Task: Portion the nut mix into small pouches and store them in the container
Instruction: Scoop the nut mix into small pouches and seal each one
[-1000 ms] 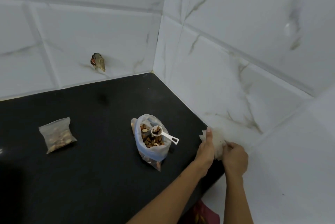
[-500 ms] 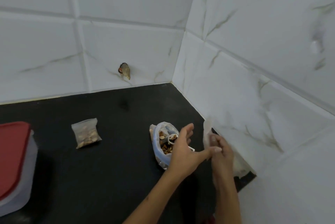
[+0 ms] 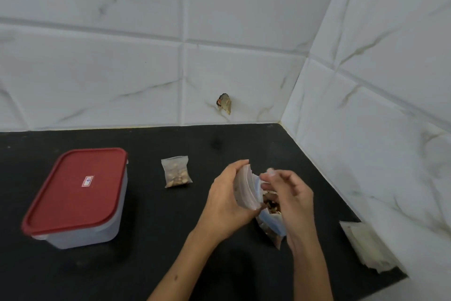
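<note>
Filling of a second pouch looks to be the step in hand. Taking the big nut bag [image 3: 271, 215] as the landmark: it stands on the black bench [image 3: 151, 239], mouth up with nuts showing inside, and both hands work directly over it. The left hand [image 3: 227, 205], just to the bag's left, has its fingers curled round an empty clear pouch [image 3: 245, 187], held upright above the bag's rim. The right hand [image 3: 290, 198] is over the bag's mouth, fingertips pinched at the pouch's top edge, seemingly parting it; the motion blur hides whether it also holds anything else, and no scoop can be made out. One filled pouch [image 3: 176, 172] lies flat, well to the bag's left and a little farther back. Farther left still sits the container [image 3: 78, 198], its red lid [image 3: 75, 188] still on. A stack of spare pouches [image 3: 366, 244] lies right of the bag, against the tiled wall [image 3: 366, 130]. Next, in my judgement, the pouch mouth must be held wide open while nuts go in over the bag, then sealed; the lid must come off before anything is stored.
</note>
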`<state>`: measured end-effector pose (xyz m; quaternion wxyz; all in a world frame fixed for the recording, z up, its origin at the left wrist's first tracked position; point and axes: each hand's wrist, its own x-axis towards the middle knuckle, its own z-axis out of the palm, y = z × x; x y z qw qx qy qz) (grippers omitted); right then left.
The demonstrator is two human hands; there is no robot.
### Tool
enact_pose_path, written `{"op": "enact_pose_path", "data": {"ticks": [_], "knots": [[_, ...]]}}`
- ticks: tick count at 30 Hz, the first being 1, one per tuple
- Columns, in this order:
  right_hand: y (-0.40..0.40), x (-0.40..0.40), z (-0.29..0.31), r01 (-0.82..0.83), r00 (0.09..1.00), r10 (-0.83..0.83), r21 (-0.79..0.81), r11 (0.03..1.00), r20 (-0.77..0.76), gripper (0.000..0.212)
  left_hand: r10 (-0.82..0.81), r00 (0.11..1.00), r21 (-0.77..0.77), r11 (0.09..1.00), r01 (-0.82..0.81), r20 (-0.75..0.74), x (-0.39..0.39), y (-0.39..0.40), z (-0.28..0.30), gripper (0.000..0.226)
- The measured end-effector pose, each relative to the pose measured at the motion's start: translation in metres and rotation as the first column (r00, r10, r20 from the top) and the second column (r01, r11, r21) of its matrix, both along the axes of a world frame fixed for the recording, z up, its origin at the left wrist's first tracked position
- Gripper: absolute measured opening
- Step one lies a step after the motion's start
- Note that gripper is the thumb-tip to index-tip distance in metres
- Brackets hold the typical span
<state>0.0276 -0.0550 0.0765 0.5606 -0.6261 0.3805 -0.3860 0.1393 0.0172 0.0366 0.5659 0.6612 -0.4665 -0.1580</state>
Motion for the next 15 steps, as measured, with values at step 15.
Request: {"op": "enact_pose_path", "data": {"ticks": [15], "knots": [[0.009,0.001,0.011,-0.297,0.881,0.102,-0.37,0.88,-0.462,0.035,0.047,0.952,-0.055,0.998,-0.032,0.303,0.006,0.002,-0.015,0.078]]}}
